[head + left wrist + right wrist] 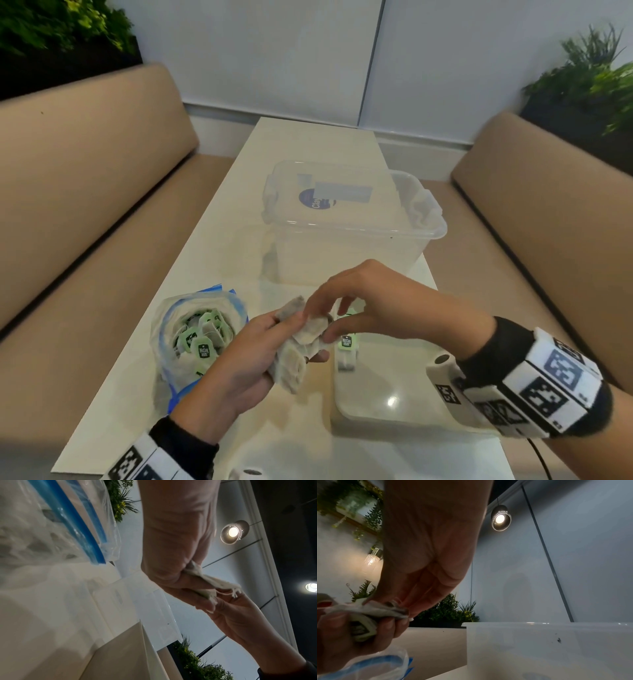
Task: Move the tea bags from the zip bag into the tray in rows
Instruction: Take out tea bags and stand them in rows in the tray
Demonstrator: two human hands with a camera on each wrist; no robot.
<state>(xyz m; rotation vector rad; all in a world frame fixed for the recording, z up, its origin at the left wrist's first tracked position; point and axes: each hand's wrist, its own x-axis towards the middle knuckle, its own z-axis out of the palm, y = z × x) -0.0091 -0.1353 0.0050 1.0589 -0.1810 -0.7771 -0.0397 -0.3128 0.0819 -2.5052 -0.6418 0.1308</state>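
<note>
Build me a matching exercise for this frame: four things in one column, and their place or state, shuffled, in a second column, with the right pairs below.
Things
1. zip bag
2. clear storage box
3. tray
4. bunch of tea bags

Place or state
A. held in the left hand, the right hand pinching one of them
B. open on the table's left side, green tags showing inside
C. farther back on the table, lid on
D. under the right hand, one tea bag at its far left corner

Pairs: 1-B, 2-C, 3-D, 4-A
</note>
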